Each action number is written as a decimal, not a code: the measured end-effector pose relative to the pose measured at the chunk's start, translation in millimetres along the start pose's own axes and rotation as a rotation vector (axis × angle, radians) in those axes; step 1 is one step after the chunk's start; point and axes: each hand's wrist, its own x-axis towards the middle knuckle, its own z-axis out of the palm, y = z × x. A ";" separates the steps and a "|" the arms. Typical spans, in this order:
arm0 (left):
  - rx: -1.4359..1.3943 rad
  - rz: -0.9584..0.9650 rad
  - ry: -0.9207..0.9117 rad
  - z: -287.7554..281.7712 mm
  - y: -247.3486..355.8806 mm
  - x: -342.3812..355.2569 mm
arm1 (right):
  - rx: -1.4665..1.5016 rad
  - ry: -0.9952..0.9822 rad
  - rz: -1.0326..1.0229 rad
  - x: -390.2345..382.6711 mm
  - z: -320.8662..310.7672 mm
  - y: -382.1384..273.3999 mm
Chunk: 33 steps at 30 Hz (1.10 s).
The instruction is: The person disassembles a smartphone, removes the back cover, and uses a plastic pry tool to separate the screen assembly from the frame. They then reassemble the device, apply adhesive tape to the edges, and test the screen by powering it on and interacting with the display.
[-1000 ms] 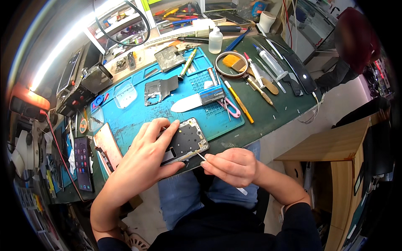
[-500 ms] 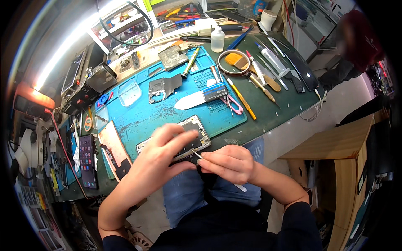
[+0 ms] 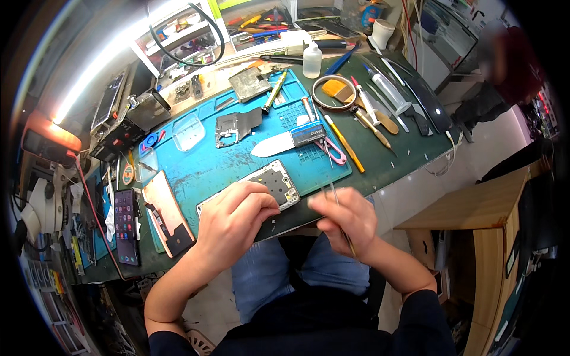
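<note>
An opened phone [image 3: 279,184], its inner frame showing dark grey, lies at the near edge of the blue mat [image 3: 178,166]. My left hand [image 3: 233,216] covers the phone's left part, its thumb and fingers pinched together at the near edge; what they hold, if anything, is hidden. To the right of the phone and apart from it, my right hand [image 3: 351,221] grips a thin metal tool [image 3: 334,193], tilted nearly upright. A flat knife-like pry blade [image 3: 274,144] with a dark label lies beyond the phone.
At left lie a copper-coloured phone panel [image 3: 166,199] and a lit smartphone [image 3: 126,228]. Tape roll [image 3: 334,93], syringe [image 3: 389,89], yellow pen-like tool [image 3: 344,144] and bottle [image 3: 312,60] stand or lie at the back right. A person [image 3: 504,65] is at the far right.
My left fingers have drawn together and back, baring more of the phone. My right hand has moved right, off the phone, and turned the thin metal tool from slanting to nearly upright.
</note>
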 end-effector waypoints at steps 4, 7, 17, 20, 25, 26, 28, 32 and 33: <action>-0.019 0.019 0.048 -6.6 1.1 -5.3 | 0.028 -0.246 0.033 53.1 -4.9 2.2; -0.026 0.043 0.054 -11.4 1.0 -7.0 | 0.147 -0.431 -0.003 73.1 7.0 19.4; -0.302 -0.141 0.054 -19.3 -0.2 -34.7 | 0.090 -0.671 -0.035 86.3 2.7 21.5; -0.606 -0.305 0.095 -19.1 4.5 -47.3 | 0.096 -0.663 -0.031 87.5 3.8 20.0; -0.961 -0.505 0.159 -23.9 6.9 -52.8 | 0.151 -0.643 0.014 84.1 6.6 20.8; -1.023 -0.556 0.182 -27.1 5.9 -54.6 | 0.148 -0.631 0.016 84.9 5.7 21.5; -1.062 -0.618 0.239 -32.0 4.0 -53.4 | 0.141 -0.606 0.022 87.1 2.9 25.0; -0.803 -0.484 0.299 -31.6 -7.1 -62.0 | 0.128 -0.628 0.038 87.1 -3.7 27.3; -0.769 -0.483 0.283 -31.3 -6.9 -62.6 | 0.126 -0.632 0.043 86.5 -4.4 26.8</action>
